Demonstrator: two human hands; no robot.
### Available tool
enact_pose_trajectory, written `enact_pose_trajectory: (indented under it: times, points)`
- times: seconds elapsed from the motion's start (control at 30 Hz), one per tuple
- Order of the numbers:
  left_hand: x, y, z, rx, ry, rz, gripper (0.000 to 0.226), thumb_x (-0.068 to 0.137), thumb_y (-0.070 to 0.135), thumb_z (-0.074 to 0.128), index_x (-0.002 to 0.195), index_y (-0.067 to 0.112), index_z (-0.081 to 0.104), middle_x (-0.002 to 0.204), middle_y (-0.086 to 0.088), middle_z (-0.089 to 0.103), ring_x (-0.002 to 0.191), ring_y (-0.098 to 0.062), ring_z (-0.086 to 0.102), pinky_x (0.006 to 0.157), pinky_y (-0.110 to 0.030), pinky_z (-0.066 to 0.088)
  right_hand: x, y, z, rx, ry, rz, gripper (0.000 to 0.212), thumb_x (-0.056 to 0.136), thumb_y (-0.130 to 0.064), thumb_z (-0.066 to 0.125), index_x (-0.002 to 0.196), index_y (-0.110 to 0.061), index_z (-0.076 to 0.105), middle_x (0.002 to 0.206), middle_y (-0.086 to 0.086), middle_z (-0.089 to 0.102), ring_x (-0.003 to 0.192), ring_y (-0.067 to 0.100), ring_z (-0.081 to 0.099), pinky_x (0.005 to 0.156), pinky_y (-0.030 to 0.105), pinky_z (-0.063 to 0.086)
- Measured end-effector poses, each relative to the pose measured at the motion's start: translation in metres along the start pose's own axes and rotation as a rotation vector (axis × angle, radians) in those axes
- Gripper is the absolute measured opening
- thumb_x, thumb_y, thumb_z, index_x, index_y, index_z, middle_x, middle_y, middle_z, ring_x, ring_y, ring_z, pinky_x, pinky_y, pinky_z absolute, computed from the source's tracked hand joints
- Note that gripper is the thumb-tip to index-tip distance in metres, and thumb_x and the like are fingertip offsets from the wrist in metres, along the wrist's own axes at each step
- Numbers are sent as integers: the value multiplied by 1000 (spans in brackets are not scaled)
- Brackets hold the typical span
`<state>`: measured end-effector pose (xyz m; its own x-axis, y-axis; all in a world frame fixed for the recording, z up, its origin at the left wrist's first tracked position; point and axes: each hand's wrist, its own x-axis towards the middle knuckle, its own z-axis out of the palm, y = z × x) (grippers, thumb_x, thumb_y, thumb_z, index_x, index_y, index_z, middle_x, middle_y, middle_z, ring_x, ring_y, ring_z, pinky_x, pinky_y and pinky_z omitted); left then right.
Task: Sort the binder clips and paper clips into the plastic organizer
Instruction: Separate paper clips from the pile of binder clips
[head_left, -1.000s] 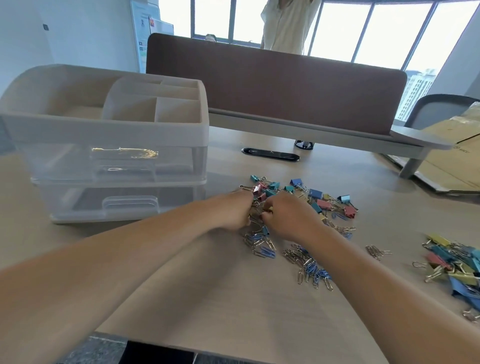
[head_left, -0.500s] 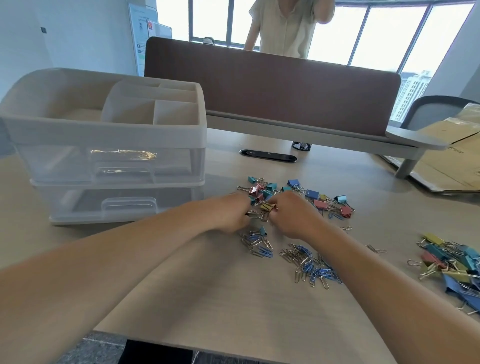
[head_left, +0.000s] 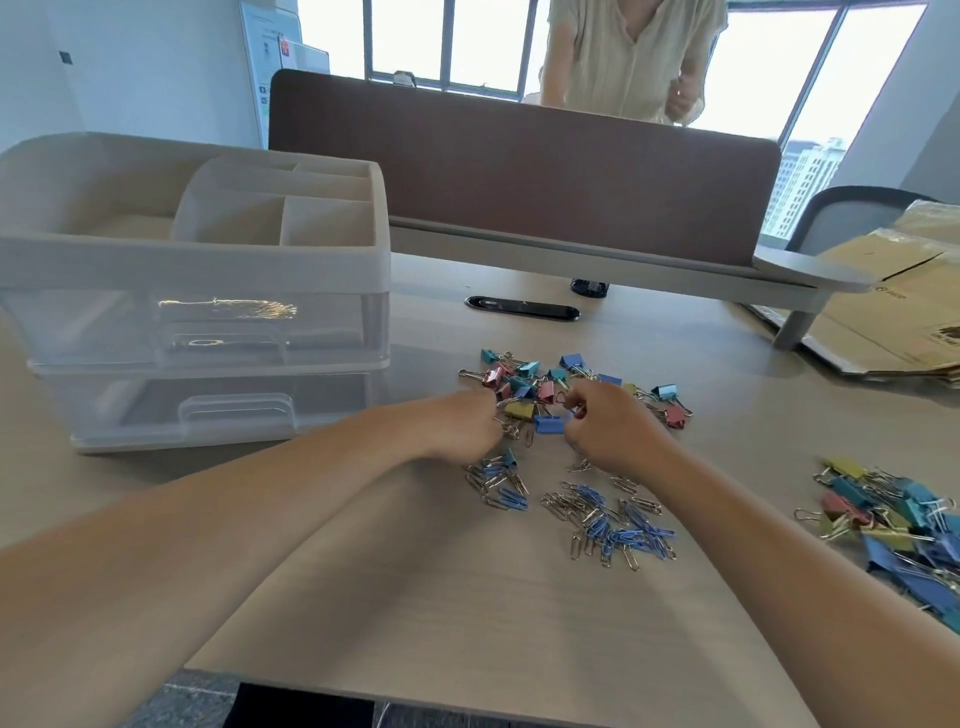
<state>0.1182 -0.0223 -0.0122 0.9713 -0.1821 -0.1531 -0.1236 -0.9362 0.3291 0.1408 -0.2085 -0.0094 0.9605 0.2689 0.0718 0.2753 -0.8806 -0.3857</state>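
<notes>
1. Left hand (head_left: 462, 428) is curling into the binder clips (head_left: 524, 382); its grip is hidden, so I cannot tell. Right hand (head_left: 615, 434) is pinching a blue clip (head_left: 549, 425).
2. The organizer (head_left: 197, 260) is standing on the bench (head_left: 415, 597) at 10 o'clock of the hands.
3. Risk: wire handles are interlocking, so a lift is likely dragging strays onto the paper clips (head_left: 608, 519) at 6 o'clock.
4. A second pile (head_left: 893, 519) is lying at 4 o'clock; the closed drawers (head_left: 234, 415) are barring entry.
</notes>
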Motion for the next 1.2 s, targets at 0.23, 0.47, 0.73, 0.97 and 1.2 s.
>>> enact_pose_trajectory:
  times: [0.23, 0.47, 0.73, 0.97, 1.2]
  points:
    - [-1, 0, -2, -33, -27, 22, 25, 99, 23, 41, 112, 4, 49, 97, -10, 48, 80, -20, 44, 69, -34, 35, 9, -1, 5, -126, 30, -6, 27, 91, -35, 64, 97, -9, 64, 91, 6, 66, 81, 18, 60, 63, 26, 44]
    - [0, 2, 2, 14, -36, 50, 41, 93, 40, 55, 117, 7, 53, 102, -13, 59, 77, -20, 50, 66, -34, 39, 14, -18, 9, -295, 37, 28, 47, 91, -47, 60, 61, -21, 34, 62, -4, 41, 73, 20, 53, 66, 30, 45]
    - [-2, 7, 4, 94, -8, 94, 41, 97, 37, 55, 121, 3, 54, 108, -15, 60, 84, -21, 49, 77, -35, 44, 18, -15, 9, -180, -10, 148, 40, 88, -47, 63, 69, -18, 43, 69, -2, 52, 62, 13, 51, 50, 26, 37]
    - [-4, 7, 5, 40, 34, 94, 25, 101, 25, 48, 119, 8, 55, 110, -13, 61, 97, -26, 58, 79, -36, 46, 14, -8, 7, -86, -16, 162, 38, 86, -45, 68, 83, -8, 57, 75, 4, 61, 65, 16, 55, 50, 26, 38]
    - [-6, 17, 9, 49, -10, 85, 29, 98, 40, 51, 97, 11, 50, 93, -12, 58, 74, -19, 48, 63, -32, 36, 10, -3, 11, -11, 14, 166, 38, 86, -43, 70, 70, -11, 55, 60, 0, 54, 56, 17, 51, 50, 26, 37]
